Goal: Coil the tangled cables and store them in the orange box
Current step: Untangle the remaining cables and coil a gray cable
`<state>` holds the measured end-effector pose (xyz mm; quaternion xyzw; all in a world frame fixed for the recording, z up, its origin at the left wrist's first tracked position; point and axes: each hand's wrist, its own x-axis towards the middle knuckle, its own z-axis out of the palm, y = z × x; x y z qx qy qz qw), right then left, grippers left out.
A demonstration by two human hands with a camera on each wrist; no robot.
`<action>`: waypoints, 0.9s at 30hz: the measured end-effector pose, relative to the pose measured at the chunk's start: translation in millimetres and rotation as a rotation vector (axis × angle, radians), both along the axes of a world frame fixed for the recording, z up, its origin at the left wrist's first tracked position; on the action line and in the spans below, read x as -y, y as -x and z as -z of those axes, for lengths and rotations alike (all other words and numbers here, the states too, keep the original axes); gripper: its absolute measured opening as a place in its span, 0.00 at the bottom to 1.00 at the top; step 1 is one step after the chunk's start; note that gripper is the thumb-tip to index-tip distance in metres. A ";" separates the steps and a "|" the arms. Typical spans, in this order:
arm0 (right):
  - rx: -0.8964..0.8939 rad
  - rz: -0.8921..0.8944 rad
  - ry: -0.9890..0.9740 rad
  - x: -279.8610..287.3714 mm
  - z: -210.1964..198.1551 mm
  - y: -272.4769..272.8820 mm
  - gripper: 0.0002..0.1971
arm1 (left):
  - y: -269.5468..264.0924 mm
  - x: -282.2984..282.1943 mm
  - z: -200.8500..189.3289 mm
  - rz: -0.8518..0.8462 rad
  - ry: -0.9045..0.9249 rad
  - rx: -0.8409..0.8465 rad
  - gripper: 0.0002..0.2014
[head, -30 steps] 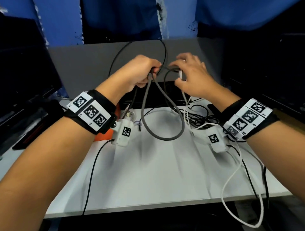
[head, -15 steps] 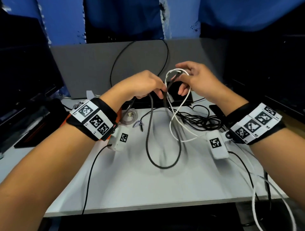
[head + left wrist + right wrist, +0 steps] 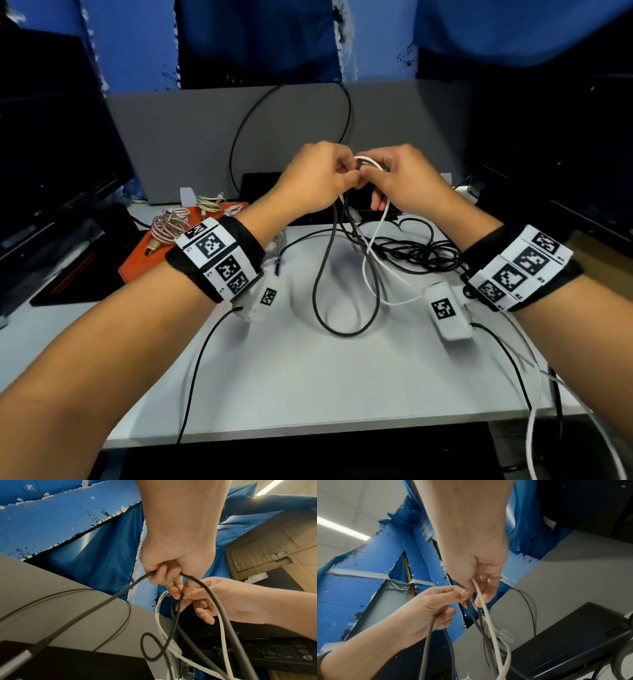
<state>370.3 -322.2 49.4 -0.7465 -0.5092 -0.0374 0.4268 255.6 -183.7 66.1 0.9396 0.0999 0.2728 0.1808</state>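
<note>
Both hands are raised together above the white table [image 3: 308, 377]. My left hand [image 3: 318, 174] grips a thick dark grey cable [image 3: 322, 274] whose loop hangs down to the table; in the left wrist view the grey cable [image 3: 217, 601] runs out of the left hand's [image 3: 171, 573] fist. My right hand [image 3: 397, 174] pinches a flat white cable [image 3: 373, 236] that loops over its fingers, the white cable [image 3: 488, 618] hanging from the right hand [image 3: 479, 582]. The fingertips of both hands touch. The orange box [image 3: 144, 260] lies at the left with coiled cables [image 3: 171, 222] in it.
A tangle of thin black cables [image 3: 421, 253] lies on the table under my right wrist. A black device [image 3: 301, 205] sits below the grey partition [image 3: 178, 144]. Dark monitors stand at both sides. A white cable [image 3: 534, 442] trails off the table's right front edge.
My hands have come together until the fingertips touch. The white loop held apart by my right hand is now drawn close over the grey cable.
</note>
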 end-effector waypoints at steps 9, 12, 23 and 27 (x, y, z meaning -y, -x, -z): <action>-0.060 0.402 0.314 6.4 -1.8 -33.8 0.20 | 27.7 -11.8 -18.1 0.333 0.583 -0.122 0.14; -0.039 0.524 0.397 12.9 -2.0 -44.1 0.18 | 37.6 -23.5 -18.7 0.361 0.728 -0.076 0.16; -0.266 0.686 0.586 50.9 27.9 -95.0 0.15 | 81.2 -82.2 -41.8 0.354 0.896 0.540 0.15; -0.287 0.695 0.626 51.4 35.5 -104.3 0.13 | 73.1 -79.7 -37.1 0.231 0.780 0.493 0.14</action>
